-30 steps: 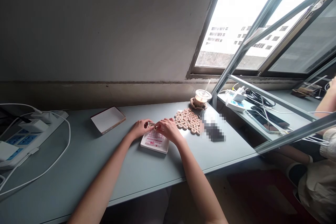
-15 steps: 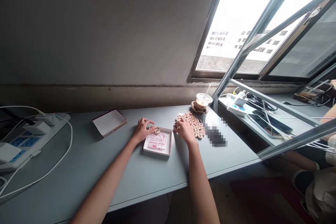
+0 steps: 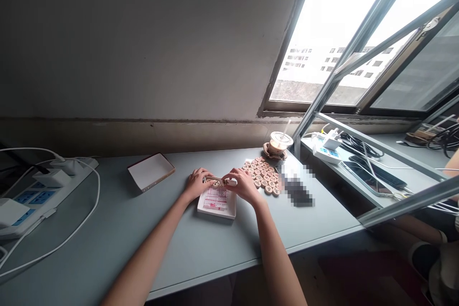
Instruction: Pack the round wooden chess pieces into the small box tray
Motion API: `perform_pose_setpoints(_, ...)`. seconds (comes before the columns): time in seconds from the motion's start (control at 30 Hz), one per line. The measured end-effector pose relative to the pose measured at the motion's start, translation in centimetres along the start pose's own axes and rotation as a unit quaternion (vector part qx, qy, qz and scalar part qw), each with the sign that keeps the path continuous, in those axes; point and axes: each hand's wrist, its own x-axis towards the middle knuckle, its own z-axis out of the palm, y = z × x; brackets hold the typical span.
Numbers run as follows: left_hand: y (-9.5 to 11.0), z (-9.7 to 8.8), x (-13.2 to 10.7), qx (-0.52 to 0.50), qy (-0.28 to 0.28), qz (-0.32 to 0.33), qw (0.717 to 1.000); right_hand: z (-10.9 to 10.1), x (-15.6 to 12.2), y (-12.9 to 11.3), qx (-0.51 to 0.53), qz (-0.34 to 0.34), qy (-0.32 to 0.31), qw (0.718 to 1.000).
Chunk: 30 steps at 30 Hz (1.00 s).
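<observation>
The white open box (image 3: 217, 213) lies on the desk in front of me, with a flat clear packet printed in red (image 3: 215, 199) inside. My left hand (image 3: 197, 185) is closed around its back left corner, thumb over the rim. Beside that thumb, a round wooden Chinese chess piece (image 3: 216, 183) lies along the back wall. Over the back right corner, my right hand (image 3: 244, 185) pinches another Chinese chess piece (image 3: 225, 182) between thumb and fingers. Right of the box, several more Chinese chess pieces (image 3: 264, 174) lie close together, faces up.
A box lid (image 3: 151, 172) lies open side up at the back left. Power strips with white cables (image 3: 46, 196) occupy the left end. A lidded drink cup (image 3: 280, 142) stands behind the pieces, beside a blurred dark object (image 3: 297, 191). A metal frame (image 3: 333, 76) borders the right.
My right hand has moved left from the cluster of pieces to the box, carrying a Chinese chess piece. My left hand has stayed at the box's corner. The view has shifted slightly.
</observation>
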Motion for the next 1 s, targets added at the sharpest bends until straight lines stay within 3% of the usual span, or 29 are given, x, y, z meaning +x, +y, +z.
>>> perform_pose_setpoints(0.2,0.0,0.0,0.0,0.009,0.003,0.004,1.0,0.9,0.2,-0.7,-0.049,-0.009,-0.018,0.999)
perform_pose_setpoints(0.37,-0.2,0.2,0.1,-0.007,0.02,0.007,1.0,1.1,0.3,-0.4,0.009,0.006,-0.005,1.0)
perform_pose_setpoints(0.47,-0.5,0.4,0.2,-0.028,0.053,0.009,0.998,0.5,0.2,0.8,0.033,0.048,0.059,0.997)
perform_pose_setpoints(0.57,-0.8,0.5,0.4,-0.055,0.075,0.012,0.996,-0.1,-0.3,2.8,-0.038,0.122,0.123,0.984)
perform_pose_setpoints(0.73,-0.7,0.2,0.3,-0.058,0.071,0.013,0.996,-0.5,-1.3,5.2,-0.123,0.184,0.075,0.972)
perform_pose_setpoints(0.9,1.3,-0.1,-0.4,-0.018,0.052,-0.028,0.998,-0.9,-1.6,4.8,-0.105,0.205,0.043,0.972)
perform_pose_setpoints(1.0,2.9,0.6,-0.7,-0.007,0.074,-0.055,0.996,-1.1,-1.6,4.4,-0.091,0.204,0.038,0.974)
